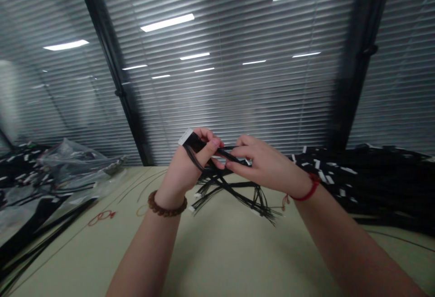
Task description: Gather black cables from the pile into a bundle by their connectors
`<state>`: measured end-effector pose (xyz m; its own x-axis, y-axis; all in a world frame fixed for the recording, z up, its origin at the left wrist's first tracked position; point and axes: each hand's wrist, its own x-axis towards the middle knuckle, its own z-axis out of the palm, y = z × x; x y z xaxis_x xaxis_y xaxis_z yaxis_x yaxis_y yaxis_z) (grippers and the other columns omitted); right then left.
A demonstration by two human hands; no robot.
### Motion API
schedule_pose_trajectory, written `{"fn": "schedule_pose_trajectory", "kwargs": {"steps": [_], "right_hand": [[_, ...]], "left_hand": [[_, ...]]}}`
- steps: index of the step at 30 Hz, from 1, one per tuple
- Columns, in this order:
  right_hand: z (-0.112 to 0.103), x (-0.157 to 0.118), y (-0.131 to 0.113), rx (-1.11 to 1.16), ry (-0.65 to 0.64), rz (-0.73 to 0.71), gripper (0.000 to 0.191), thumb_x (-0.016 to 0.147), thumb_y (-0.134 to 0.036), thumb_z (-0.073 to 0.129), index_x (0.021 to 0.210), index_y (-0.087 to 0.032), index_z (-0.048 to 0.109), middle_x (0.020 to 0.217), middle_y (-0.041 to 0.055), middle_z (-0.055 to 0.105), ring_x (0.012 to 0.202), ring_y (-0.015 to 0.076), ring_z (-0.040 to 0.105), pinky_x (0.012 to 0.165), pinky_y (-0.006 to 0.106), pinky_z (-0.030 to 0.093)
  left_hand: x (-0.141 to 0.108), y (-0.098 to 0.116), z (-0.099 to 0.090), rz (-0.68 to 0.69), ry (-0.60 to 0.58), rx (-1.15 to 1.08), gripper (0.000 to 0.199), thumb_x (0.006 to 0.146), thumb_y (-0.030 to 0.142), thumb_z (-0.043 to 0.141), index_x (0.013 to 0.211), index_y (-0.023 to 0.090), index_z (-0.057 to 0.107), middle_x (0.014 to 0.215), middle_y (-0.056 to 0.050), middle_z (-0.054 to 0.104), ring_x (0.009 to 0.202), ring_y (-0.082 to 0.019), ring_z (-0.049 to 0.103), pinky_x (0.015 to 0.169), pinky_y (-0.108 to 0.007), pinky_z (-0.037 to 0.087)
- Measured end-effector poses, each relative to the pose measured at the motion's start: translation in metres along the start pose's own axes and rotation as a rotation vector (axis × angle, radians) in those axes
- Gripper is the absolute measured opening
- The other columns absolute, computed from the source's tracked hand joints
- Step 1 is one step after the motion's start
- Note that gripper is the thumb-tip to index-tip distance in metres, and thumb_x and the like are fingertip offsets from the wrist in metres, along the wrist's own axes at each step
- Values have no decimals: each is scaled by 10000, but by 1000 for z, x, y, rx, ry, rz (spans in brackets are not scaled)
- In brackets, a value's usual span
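While left hand (182, 166) and right hand (263, 158) pinched black cables (194, 142), a white connector (185, 136) capped one end; wire tips (268, 213) seemed bare.

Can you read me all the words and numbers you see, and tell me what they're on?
None can be read.
White connector on the held black cables: too small and blurred.
White pieces on the cable pile at right: too small and blurred.

cables (217, 179): matt plastic | connector (185, 136): smooth plastic | tabletop (217, 251): smooth, matt | bag (73, 155): glossy plastic film
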<state>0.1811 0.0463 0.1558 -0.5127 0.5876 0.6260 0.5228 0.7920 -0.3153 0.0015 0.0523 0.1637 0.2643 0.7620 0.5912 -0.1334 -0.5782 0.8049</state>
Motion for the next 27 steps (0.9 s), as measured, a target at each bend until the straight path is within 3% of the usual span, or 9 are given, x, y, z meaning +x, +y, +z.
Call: {"fn": "schedule_pose_trajectory", "kwargs": {"steps": [6,10,13,18,20,24,27], "right_hand": [[-9,2,8,196,-16,57,243,881,-267,484,721,-129,606,704,20,557,698,125,514,663,261,378],[-17,-2,12,410,4,159,305,925,-303,419,718,-119,547,661,5,570,553,82,515,540,221,420],[-19,-3,17,498,106,213,279,919,-316,454,735,-118,520,603,-30,504,452,46,414,430,171,334],[-20,-1,28,540,264,217,206,910,-279,497,803,-113,553,563,-61,401,467,46,372,430,160,298],[-15,2,28,563,234,200,190,896,-271,528,807,-108,567,589,-53,440,495,51,410,462,169,345],[5,9,18,719,53,175,205,905,-299,517,890,-104,577,760,3,575,651,92,556,617,248,479],[18,13,10,856,-22,203,254,927,-345,473,929,-107,562,736,-2,564,613,87,556,585,243,487]], "left_hand": [[-3,0,-6,-18,-37,154,225,764,298,683,908,182,556,531,64,487,403,-60,422,352,-146,311],[-2,1,-7,1,-32,198,230,739,297,705,884,179,570,596,50,491,439,-59,391,381,-166,305],[0,2,-6,0,-25,217,212,715,265,724,833,159,583,614,38,496,456,-64,402,390,-171,323],[1,1,-7,33,-2,223,99,782,249,641,797,155,617,637,10,543,467,-73,408,396,-179,320],[0,1,-5,53,-13,205,92,802,258,610,793,167,611,658,3,563,485,-79,425,412,-181,328],[-1,-4,4,85,-41,179,109,820,279,565,784,178,582,654,3,551,501,-95,446,435,-195,356],[3,-11,9,156,22,207,42,794,223,585,808,184,577,709,-5,551,610,-131,503,543,-229,431]]}}
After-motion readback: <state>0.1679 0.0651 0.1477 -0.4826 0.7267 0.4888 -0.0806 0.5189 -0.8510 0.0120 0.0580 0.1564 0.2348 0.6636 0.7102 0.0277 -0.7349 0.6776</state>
